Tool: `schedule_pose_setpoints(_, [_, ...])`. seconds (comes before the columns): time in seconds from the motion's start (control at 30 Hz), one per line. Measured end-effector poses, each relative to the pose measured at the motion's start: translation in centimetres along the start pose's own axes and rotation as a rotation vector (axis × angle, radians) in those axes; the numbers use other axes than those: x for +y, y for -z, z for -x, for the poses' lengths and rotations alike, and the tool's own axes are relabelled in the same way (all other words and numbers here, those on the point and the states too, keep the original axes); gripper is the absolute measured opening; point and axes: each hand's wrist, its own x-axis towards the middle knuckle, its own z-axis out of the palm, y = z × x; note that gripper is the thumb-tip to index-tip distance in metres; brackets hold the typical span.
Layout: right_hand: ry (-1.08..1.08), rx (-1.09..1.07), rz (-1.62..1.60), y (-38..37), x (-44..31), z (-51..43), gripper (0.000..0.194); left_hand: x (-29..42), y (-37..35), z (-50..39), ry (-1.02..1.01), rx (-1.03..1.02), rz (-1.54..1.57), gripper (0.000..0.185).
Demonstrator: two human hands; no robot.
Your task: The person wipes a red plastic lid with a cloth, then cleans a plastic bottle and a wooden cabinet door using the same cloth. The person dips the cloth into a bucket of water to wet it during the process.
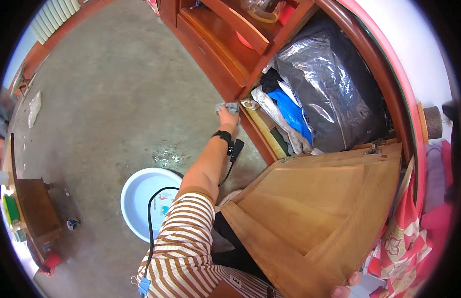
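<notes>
My left hand (pixel 229 118) reaches forward with a grey cloth (pixel 227 108) gathered in its fingers, at the lower front edge of a reddish-brown wooden cabinet (pixel 211 59). A black device is strapped on that wrist, with a cable running back along the arm. At the bottom right, the fingertips of my right hand (pixel 344 288) curl over the edge of the open cabinet door (pixel 301 201); the rest of that hand is hidden behind it. Inside the open compartment are a large dark bag (pixel 327 85) under clear plastic, a blue plastic bag (pixel 288 108) and white plastic bags.
A light blue basin (pixel 131 201) stands on the concrete floor by my left arm, near a wet patch (pixel 167 153). A brown wooden table (pixel 38 205) is at the left. Red patterned fabric (pixel 398 238) hangs beyond the door. White plastic (pixel 34 110) lies far left.
</notes>
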Motion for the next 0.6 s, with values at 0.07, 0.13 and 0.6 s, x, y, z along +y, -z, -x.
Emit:
schedule_pose_setpoints(0.07, [-0.003,-0.017,0.011,-0.1,0.2,-0.1,0.052,0.7,-0.6,-0.7,-0.017,0.067,0.021,0.079])
schedule_pose_setpoints(0.13, [-0.005,-0.036,0.026,-0.1,0.4,-0.1,0.051,1.1,-1.4,-1.4,-0.072,0.109,0.048,0.082])
schedule_pose_setpoints(0.6, [0.008,-0.095,0.060,-1.2,1.0,-0.3,0.047,-3.3,-7.8,1.2,0.013,-0.363,-0.198,0.055])
